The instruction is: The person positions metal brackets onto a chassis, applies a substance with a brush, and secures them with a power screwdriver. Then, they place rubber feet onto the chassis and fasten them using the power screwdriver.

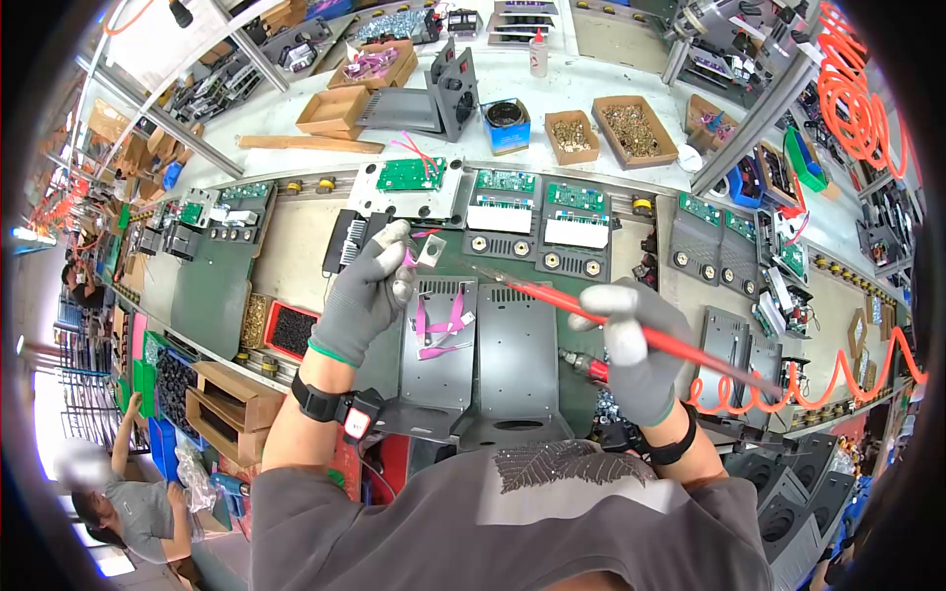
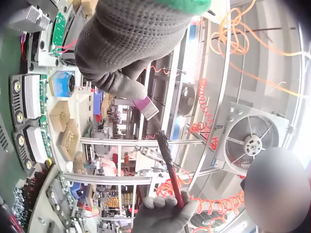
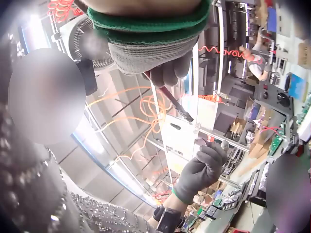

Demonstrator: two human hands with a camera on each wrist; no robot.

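In the head view my gloved left hand point(image 1: 365, 291) pinches a small purple strip point(image 2: 146, 107) with a pale end, a piece of ribbon cable by its look. My gloved right hand point(image 1: 636, 340) grips a long red-handled brush point(image 1: 601, 320). Its dark, clumped tip points toward the strip, with a gap between them in the left wrist view. Below the hands lie two dark grey metal panels point(image 1: 517, 345), side by side. Several purple ribbon cables point(image 1: 443, 325) rest on the left one. A red and black power screwdriver point(image 1: 588, 366) lies near my right hand.
Beyond the hands stand heatsink units with green circuit boards point(image 1: 576, 197) and a white fixture point(image 1: 370, 197). Boxes of small fasteners point(image 1: 636, 131) sit on the far bench. A red tray of black parts point(image 1: 293, 328) is at left. An orange coiled hose point(image 1: 818, 399) hangs at right.
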